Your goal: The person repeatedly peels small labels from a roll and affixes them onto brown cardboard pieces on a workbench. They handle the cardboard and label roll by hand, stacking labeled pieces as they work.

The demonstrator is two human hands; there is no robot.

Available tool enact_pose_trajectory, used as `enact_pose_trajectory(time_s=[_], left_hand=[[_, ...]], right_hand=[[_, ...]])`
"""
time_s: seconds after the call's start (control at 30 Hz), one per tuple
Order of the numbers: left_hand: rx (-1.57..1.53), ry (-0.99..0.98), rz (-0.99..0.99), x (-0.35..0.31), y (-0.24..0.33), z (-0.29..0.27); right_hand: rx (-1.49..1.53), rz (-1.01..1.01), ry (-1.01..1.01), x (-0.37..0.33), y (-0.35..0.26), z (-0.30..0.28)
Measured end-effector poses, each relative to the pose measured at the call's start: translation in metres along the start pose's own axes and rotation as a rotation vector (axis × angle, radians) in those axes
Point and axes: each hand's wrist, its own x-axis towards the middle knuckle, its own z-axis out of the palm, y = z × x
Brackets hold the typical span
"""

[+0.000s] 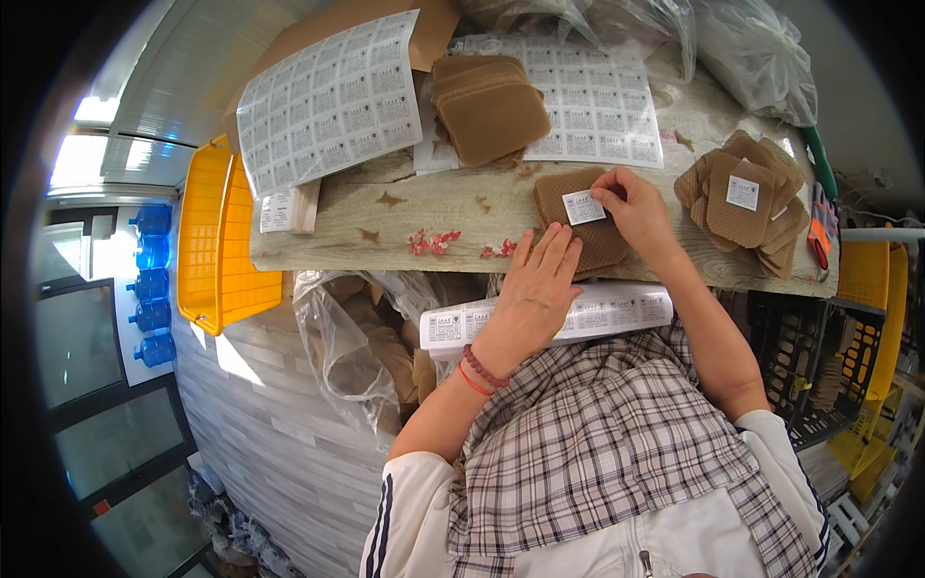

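In front of me at the table's near edge lies a stack of brown, rounded-square pads with a textured face (pixel 599 245). My right hand (pixel 636 214) pinches the right edge of a small white printed label (pixel 582 207) against the top pad. My left hand (pixel 540 289) lies flat with fingers stretched out, its fingertips on the pad's lower left edge. Below the stack, a curled sheet of labels (pixel 626 310) rests on my lap, partly behind my left hand. To the right is a loose heap of similar pads (pixel 721 217); its top one bears a white label (pixel 742 193).
At the back of the table (pixel 332 236), a neat pile of brown pads (pixel 496 120) stands between label sheets (pixel 337 101). Clear plastic bags (pixel 756 58) lie behind. An orange-handled tool (pixel 821 231) is at the right edge. A yellow crate (pixel 252 284) stands left, an open plastic bag (pixel 337 337) below.
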Motion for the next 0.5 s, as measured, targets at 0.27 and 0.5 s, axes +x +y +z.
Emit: enact_pose_trajectory(time_s=[0.27, 0.5], left_hand=[[0.03, 0.002, -0.069, 0.01, 0.01, -0.004], [0.138, -0.014, -0.077, 0.009, 0.01, 0.007]], right_hand=[[-0.21, -0.105, 0.109, -0.009, -0.009, 0.004], [-0.334, -0.289, 0.272, -0.019, -0.017, 0.012]])
